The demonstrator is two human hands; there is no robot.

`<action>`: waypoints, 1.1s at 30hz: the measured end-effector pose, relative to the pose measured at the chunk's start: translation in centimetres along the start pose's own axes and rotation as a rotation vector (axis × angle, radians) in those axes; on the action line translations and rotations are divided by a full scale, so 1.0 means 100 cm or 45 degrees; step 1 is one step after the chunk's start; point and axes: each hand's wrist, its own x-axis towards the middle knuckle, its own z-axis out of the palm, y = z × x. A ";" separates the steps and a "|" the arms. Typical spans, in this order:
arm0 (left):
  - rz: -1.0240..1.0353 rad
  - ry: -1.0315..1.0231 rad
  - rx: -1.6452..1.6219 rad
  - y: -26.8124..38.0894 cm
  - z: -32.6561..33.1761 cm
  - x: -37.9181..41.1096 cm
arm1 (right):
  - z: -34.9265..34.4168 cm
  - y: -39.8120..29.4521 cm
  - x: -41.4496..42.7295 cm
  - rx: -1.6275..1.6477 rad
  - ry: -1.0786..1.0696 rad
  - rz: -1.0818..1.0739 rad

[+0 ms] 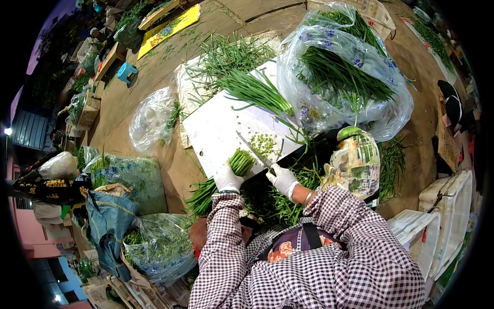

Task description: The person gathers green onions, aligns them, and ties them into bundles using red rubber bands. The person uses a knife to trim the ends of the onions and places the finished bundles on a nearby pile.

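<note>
My left hand [227,177], in a white glove, grips a bundle of green garlic chives [242,161] at the near edge of a white cutting board [210,131]. The cut stem ends point away from me, and the leaves [202,197] hang back past my wrist. In my right hand [283,179], also gloved, is a knife [252,150]; its blade lies over the board just right of the stem ends. Small cut stem pieces [263,143] are scattered beside the blade. A second chive bundle [258,90] rests across the board's far part.
A large clear plastic bag of chives [343,73] stands at the far right. Loose trimmings [231,54] cover a sack beyond the board. An empty-looking plastic bag [152,119] lies left. Filled bags [162,247] sit near my left side; white plastic crates [444,220] stand right.
</note>
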 end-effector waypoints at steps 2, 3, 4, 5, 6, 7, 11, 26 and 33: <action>-0.019 0.080 0.084 0.001 0.011 0.002 | 0.007 0.001 -0.005 0.025 0.014 -0.025; -0.022 0.119 0.123 0.005 0.012 0.001 | 0.006 0.000 -0.006 0.010 -0.002 -0.002; -0.057 0.134 0.188 0.010 0.015 -0.001 | 0.004 -0.002 -0.007 -0.005 -0.019 0.021; -0.084 0.113 0.213 0.015 0.017 -0.005 | 0.002 -0.003 -0.008 -0.020 -0.036 0.044; -0.099 0.143 0.250 0.022 0.019 -0.011 | 0.004 -0.001 -0.008 0.025 0.021 0.036; -0.112 0.173 0.287 0.028 0.020 -0.018 | 0.003 0.003 -0.008 0.044 0.009 0.056; -0.055 0.306 0.041 0.038 0.032 -0.049 | -0.004 0.006 -0.014 0.089 -0.038 0.129; -0.066 0.264 0.192 0.040 0.054 -0.046 | 0.010 0.019 -0.002 -0.215 -0.219 0.139; 0.008 0.275 -0.005 0.026 0.045 -0.040 | 0.008 0.018 0.021 -0.022 -0.141 0.085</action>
